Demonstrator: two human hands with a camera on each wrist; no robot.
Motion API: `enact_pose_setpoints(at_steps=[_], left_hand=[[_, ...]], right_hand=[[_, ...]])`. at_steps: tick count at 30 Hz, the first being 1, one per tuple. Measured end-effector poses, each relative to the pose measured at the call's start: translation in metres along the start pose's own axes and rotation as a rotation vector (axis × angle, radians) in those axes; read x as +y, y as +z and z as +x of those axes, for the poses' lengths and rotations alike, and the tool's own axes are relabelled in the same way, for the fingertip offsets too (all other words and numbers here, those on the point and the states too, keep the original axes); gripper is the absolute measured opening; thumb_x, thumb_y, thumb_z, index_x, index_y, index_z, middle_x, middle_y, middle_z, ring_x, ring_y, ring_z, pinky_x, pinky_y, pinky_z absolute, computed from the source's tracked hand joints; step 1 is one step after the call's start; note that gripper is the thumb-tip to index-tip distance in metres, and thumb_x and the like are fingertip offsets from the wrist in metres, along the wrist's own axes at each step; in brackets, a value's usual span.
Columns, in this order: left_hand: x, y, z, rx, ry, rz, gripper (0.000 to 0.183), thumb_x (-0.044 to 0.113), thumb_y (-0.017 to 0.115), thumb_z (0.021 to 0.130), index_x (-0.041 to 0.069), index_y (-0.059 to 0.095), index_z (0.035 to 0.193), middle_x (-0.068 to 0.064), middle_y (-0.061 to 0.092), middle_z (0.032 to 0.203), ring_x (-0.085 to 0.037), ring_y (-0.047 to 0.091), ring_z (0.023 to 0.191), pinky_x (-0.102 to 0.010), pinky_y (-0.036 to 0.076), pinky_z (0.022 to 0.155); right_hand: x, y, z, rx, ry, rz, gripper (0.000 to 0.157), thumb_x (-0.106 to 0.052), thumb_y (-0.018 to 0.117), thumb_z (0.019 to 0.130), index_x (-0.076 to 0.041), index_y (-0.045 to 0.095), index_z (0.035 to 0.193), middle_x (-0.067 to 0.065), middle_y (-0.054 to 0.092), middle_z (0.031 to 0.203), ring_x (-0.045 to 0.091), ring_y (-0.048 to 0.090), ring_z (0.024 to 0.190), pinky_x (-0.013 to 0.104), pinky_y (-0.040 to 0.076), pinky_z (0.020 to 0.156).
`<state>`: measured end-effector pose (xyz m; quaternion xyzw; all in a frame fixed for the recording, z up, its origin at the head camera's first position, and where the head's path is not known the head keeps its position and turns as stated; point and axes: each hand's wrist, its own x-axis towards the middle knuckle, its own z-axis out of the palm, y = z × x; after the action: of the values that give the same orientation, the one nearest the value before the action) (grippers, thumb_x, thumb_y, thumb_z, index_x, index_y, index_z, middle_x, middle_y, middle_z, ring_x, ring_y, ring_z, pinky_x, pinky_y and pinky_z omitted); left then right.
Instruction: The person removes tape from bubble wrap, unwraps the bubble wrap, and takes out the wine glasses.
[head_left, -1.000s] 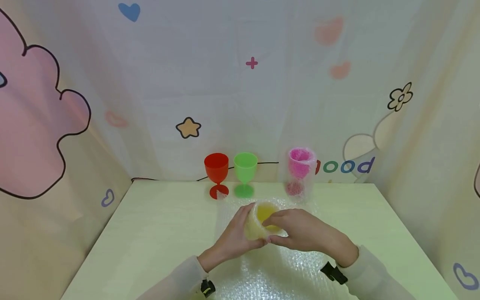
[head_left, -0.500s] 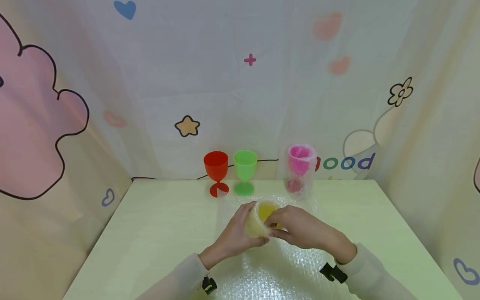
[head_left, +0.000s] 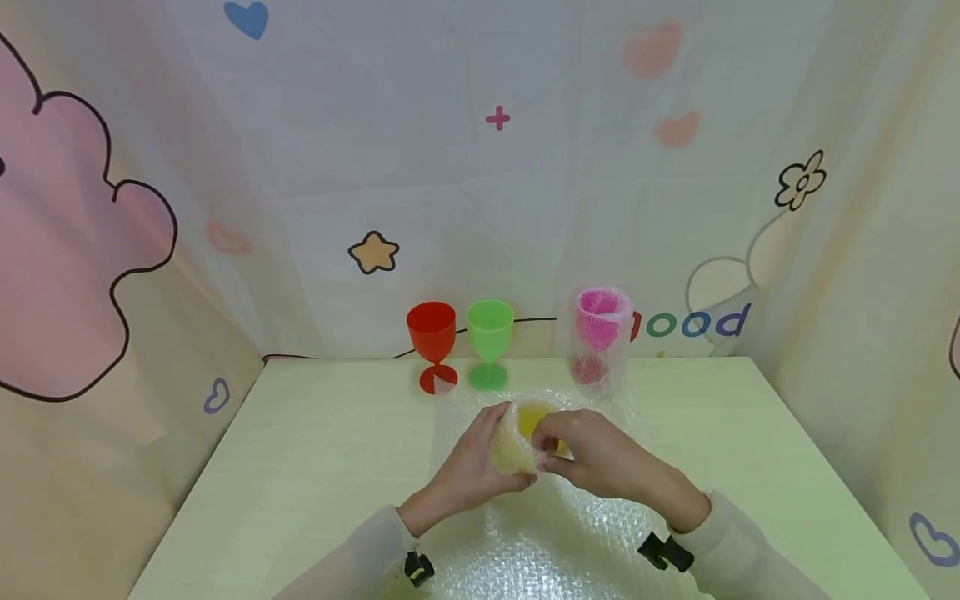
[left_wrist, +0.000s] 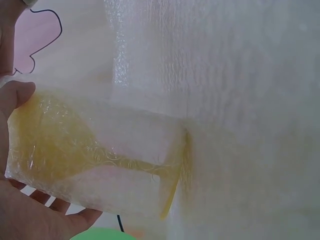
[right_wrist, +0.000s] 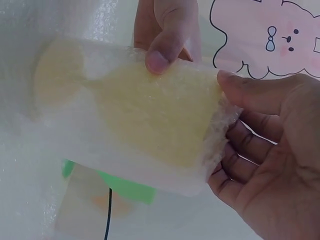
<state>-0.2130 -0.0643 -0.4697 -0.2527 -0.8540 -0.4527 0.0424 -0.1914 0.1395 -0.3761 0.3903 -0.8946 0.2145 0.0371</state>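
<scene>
Yellow goblet [right_wrist: 135,107] looks light, best held by the bowl [left_wrist: 52,137]: left fingers [head_left: 492,417] clasp it, right fingers [head_left: 548,432] pinch soft wrap [right_wrist: 218,132].

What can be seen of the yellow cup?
The yellow cup looks plastic, with a wide bowl, thin stem and flat foot. Bubble wrap surrounds it, leaving the mouth open. It tilts over the table, mouth facing the head camera. The left hand grips the wrapped bowl; the right hand pinches the wrap at the rim.
</scene>
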Motion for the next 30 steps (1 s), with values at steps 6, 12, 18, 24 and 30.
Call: enact_pose_setpoints(at_steps=[6,12,18,24,30], left_hand=[[-0.002,-0.001,0.000,0.002,0.004,0.013,0.087,0.041,0.079,0.068,0.028,0.030,0.139,0.006,0.046,0.129,-0.013,0.050,0.106,-0.031,0.049,0.088],[-0.004,-0.001,0.001,-0.004,0.003,-0.005,0.086,0.041,0.079,0.068,0.032,0.030,0.138,0.008,0.046,0.127,-0.012,0.049,0.106,-0.031,0.049,0.089],[-0.003,-0.002,0.001,0.000,-0.002,-0.007,0.087,0.041,0.079,0.068,0.030,0.031,0.139,0.007,0.046,0.127,-0.012,0.050,0.106,-0.033,0.049,0.090],[-0.001,0.000,0.000,-0.017,-0.043,0.012,0.088,0.045,0.077,0.068,0.031,0.029,0.140,0.009,0.045,0.129,-0.012,0.051,0.104,-0.030,0.049,0.086],[0.002,0.003,-0.001,-0.023,-0.016,0.035,0.088,0.043,0.079,0.066,0.030,0.031,0.138,0.010,0.045,0.130,-0.011,0.049,0.107,-0.031,0.048,0.091]], right_hand=[[-0.003,0.003,0.000,0.078,-0.012,-0.031,0.018,-0.017,0.075,0.077,-0.019,0.060,0.086,-0.014,0.058,0.078,0.003,0.055,0.073,0.020,0.050,0.070],[-0.005,0.006,-0.003,0.161,-0.087,-0.056,0.021,-0.013,0.076,0.075,-0.017,0.058,0.085,-0.011,0.057,0.078,0.003,0.055,0.073,0.018,0.050,0.069],[-0.003,-0.005,-0.002,0.105,-0.060,-0.033,0.017,-0.023,0.071,0.080,-0.020,0.058,0.090,-0.014,0.058,0.084,0.005,0.056,0.078,0.022,0.051,0.073],[0.000,-0.020,0.004,0.067,-0.083,-0.050,0.012,-0.015,0.068,0.082,-0.016,0.067,0.094,-0.010,0.067,0.089,0.006,0.062,0.079,0.025,0.054,0.073],[-0.003,-0.020,0.015,-0.079,-0.103,-0.142,0.014,-0.010,0.075,0.075,-0.016,0.072,0.088,-0.007,0.071,0.085,0.005,0.062,0.072,0.020,0.052,0.068]])
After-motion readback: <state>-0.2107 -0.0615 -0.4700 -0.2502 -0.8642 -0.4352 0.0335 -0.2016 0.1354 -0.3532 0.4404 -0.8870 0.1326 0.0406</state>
